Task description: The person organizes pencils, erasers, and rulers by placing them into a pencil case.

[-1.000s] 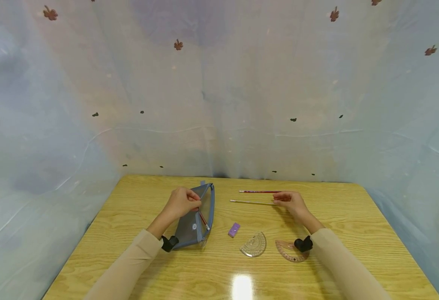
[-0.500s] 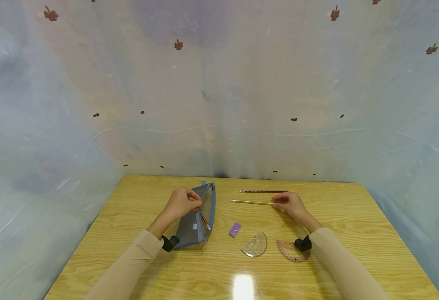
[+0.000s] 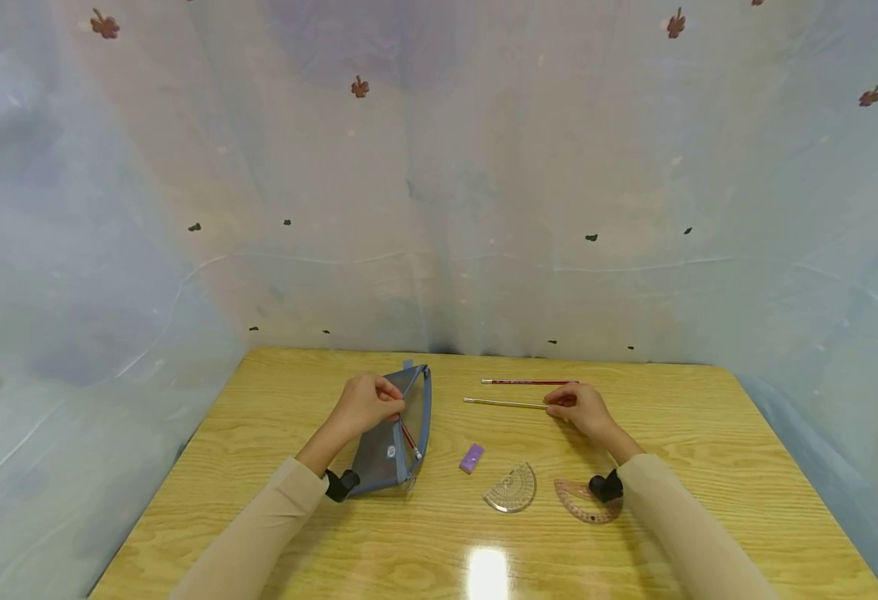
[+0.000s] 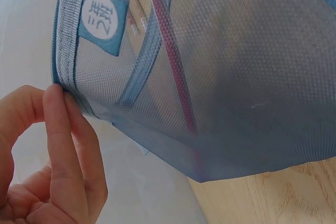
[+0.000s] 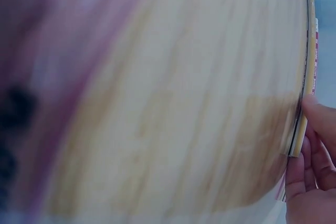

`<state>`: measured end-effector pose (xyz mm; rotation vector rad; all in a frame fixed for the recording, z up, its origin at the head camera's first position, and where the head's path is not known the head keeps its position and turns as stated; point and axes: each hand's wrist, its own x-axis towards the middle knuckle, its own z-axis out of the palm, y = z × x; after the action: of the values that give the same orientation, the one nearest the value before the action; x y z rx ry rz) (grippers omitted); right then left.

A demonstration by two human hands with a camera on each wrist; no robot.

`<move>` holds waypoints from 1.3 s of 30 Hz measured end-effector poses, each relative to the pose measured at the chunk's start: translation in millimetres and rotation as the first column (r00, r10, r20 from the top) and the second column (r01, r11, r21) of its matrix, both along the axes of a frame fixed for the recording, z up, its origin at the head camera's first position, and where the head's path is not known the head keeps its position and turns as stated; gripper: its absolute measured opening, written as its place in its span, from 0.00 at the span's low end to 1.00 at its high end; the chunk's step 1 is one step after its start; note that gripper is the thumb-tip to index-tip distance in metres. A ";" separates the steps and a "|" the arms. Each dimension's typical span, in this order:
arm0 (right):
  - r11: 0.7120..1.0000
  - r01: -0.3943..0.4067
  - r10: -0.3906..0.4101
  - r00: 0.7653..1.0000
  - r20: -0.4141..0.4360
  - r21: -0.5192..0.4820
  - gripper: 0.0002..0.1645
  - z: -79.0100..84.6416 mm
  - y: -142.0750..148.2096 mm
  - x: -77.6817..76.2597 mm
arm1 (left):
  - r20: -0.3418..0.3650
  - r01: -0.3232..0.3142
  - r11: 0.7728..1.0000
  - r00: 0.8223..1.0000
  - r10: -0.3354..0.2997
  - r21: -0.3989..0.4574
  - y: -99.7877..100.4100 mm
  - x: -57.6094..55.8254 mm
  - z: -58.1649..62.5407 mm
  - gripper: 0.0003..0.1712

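Note:
My left hand (image 3: 363, 402) pinches the upper rim of a blue-grey mesh pencil case (image 3: 374, 460), held unzipped at its mouth. Inside lies a red pencil (image 4: 175, 64), visible through the mesh in the left wrist view, with more pencil ends behind it near the round label (image 4: 101, 16). On the right side of the table, my right hand (image 3: 583, 410) pinches a yellow pencil (image 3: 504, 403) near one end, its white-tipped end pointing left. Just beyond it, a dark red pencil (image 3: 521, 382) lies roughly parallel, partly beside the fingers.
A purple eraser (image 3: 472, 458) lies between the hands, nearer the case. Closer to me are a clear protractor (image 3: 512, 489) and a pinkish protractor (image 3: 584, 508), the latter partly under the right wrist strap. A pale patterned curtain (image 3: 439, 183) hangs behind the wooden table (image 3: 671, 417).
The right hand's fingers have shifted very slightly left along the yellow pencil. My left hand keeps its grip on the pencil case, which stays in place.

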<state>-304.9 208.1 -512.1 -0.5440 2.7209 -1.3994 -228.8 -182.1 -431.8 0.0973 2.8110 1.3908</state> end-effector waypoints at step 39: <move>0.987 0.015 0.005 0.993 -0.121 0.161 0.03 4.0 -8.8 3.8 | 0.026 0.006 1.000 1.000 -0.006 0.023 3.9 0.6 0.8 0.04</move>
<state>-301.1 199.3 -508.2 -0.6311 2.8980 -1.1690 -228.2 -178.1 -431.0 0.0871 2.7723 1.4121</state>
